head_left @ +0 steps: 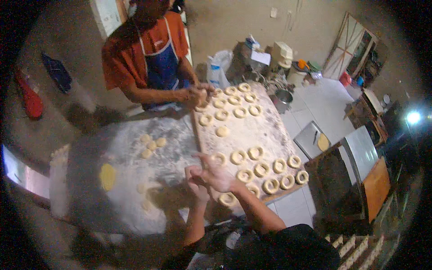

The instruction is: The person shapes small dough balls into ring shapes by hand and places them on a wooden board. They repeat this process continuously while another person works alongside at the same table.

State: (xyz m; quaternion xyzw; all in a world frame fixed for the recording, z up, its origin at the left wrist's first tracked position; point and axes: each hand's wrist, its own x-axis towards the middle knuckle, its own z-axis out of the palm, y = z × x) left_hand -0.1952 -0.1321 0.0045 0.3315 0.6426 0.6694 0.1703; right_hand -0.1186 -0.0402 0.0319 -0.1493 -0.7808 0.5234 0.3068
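Note:
My left hand [197, 181] and my right hand [219, 174] meet over the near left edge of a floured board [243, 135]. Both are dusted with flour, their fingers bent in against each other. Whatever lies between them is hidden. Just beyond my right hand rests a dough ring [219, 159], and another dough ring [228, 199] lies below it near the board's edge. Several more dough rings [262, 169] fill the near part of the board. A round dough piece without a visible hole [222, 131] sits farther up.
Left of the board, a floured table [130, 202] bears small dough balls [151, 145] and a yellow flat piece [107, 177]. Across the board, a co-worker in an apron [160, 67] works dough beside more rings [220, 103]. A metal tray [310, 139] and a pot [283, 100] stand right.

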